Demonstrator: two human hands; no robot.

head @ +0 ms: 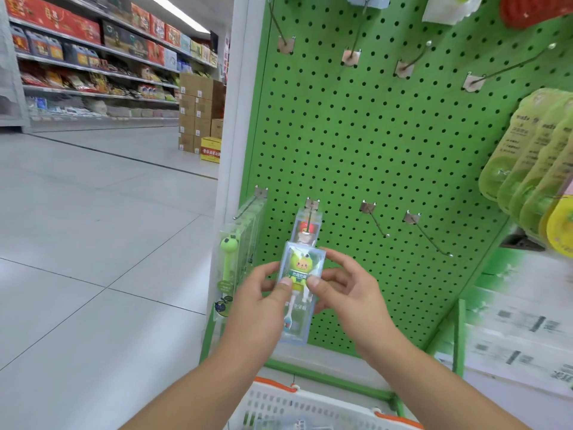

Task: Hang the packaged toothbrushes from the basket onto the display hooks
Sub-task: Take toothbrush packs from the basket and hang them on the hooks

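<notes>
A clear packaged toothbrush [301,268] with a green cartoon figure is held upright in front of the green pegboard [372,144]. My left hand [263,293] and my right hand [344,283] both pinch its sides, thumbs on the front. Its top sits just below the second lower hook [310,217], where another pack with a red figure [305,229] hangs. Several green toothbrush packs [235,259] hang on the leftmost lower hook [248,206]. The white basket [279,405] with orange handles lies below my arms; its contents are blurred.
Two bare lower hooks [376,223] [429,235] stick out to the right. Several bare hooks [412,62] line the upper board. Yellow-green packs [533,169] hang at right. Tiled aisle floor [93,228] and stocked shelves [93,57] lie to the left.
</notes>
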